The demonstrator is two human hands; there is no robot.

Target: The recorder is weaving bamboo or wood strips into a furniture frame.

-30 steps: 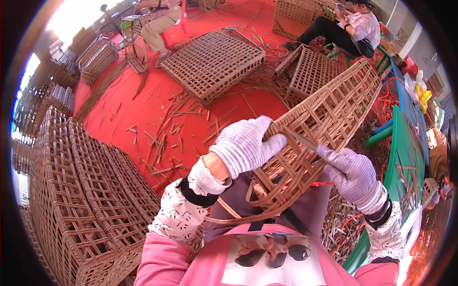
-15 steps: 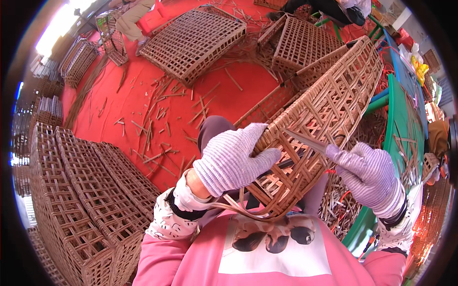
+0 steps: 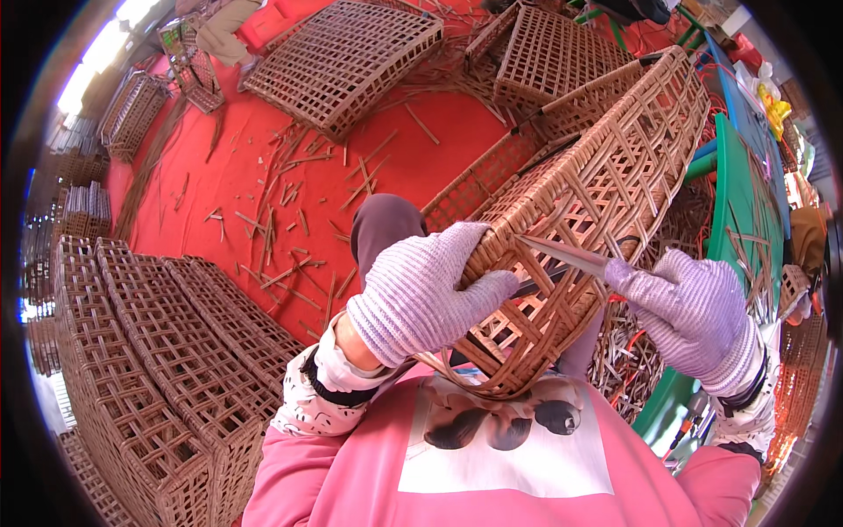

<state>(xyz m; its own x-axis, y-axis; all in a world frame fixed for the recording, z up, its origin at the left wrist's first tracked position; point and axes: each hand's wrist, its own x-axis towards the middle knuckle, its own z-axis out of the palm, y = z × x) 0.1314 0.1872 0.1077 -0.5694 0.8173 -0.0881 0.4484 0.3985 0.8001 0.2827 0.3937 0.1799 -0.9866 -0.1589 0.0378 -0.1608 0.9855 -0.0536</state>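
Note:
A brown woven wicker basket lies tilted across my lap, its long side running away to the upper right. My left hand, in a striped lilac knit glove, clasps the basket's near rim, with the thumb over the open weave. In the same kind of glove, my right hand is closed round a tapered metal awl. The awl points left, and its tip meets the weave just below the bound rim, close to my left fingers. Loose strands curve at the basket's near end. The awl's handle is hidden in my right hand.
Tall stacked wicker pieces stand at my left. More baskets rest on the red floor, among scattered cane scraps. A green table edge curves along my right. Another person's leg shows at the far left.
My right hand has moved slightly right and down with the awl, whose tip stays at the rim. The view has shifted a little; my left hand keeps its hold.

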